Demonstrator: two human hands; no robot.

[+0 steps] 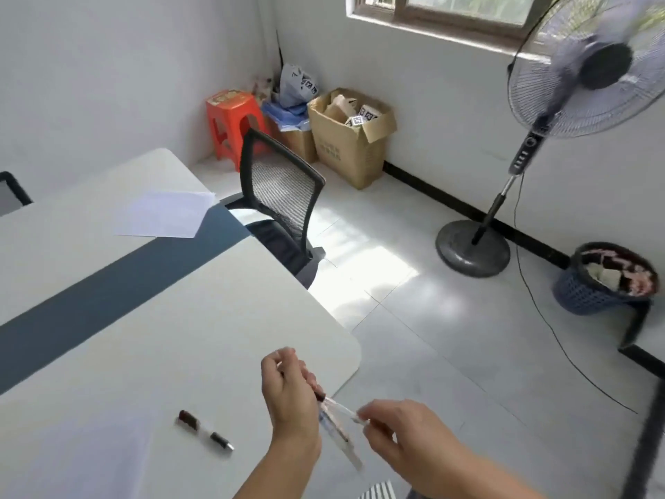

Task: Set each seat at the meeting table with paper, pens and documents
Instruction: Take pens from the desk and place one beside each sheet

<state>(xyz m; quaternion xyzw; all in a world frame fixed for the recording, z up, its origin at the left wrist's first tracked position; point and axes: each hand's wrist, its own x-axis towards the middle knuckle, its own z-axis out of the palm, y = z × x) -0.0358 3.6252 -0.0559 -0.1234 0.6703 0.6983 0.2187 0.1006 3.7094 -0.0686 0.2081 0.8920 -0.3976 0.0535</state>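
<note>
Quick count of what was on show: one pen on the table (151, 311), a small bunch of pens in the hands (looked like two or three, too blurry to be sure), and one loose stack of white paper (163, 216) at the far seat, lying partly over the table's dark blue centre stripe. One mesh-back office chair (284, 196) was tucked in at that far seat, with just the corner of a second chair (10, 190) at the left edge.

The lone pen (206, 430) lay flat near the close edge, left of the hands. Clear barrel, dark red cap on one end, black grip and silvery tip on the other.

The held pens (340, 424) were the same clear sort with dark red ends, above the table's near corner. The left hand (291, 394) was clenched around their capped ends, and the right hand (399, 433) was pinching the other end of one with its fingertips.

Background stuff: one standing fan (590, 70), two cardboard boxes (347, 138), one orange stool (232, 118), one bin (608, 279).
</note>
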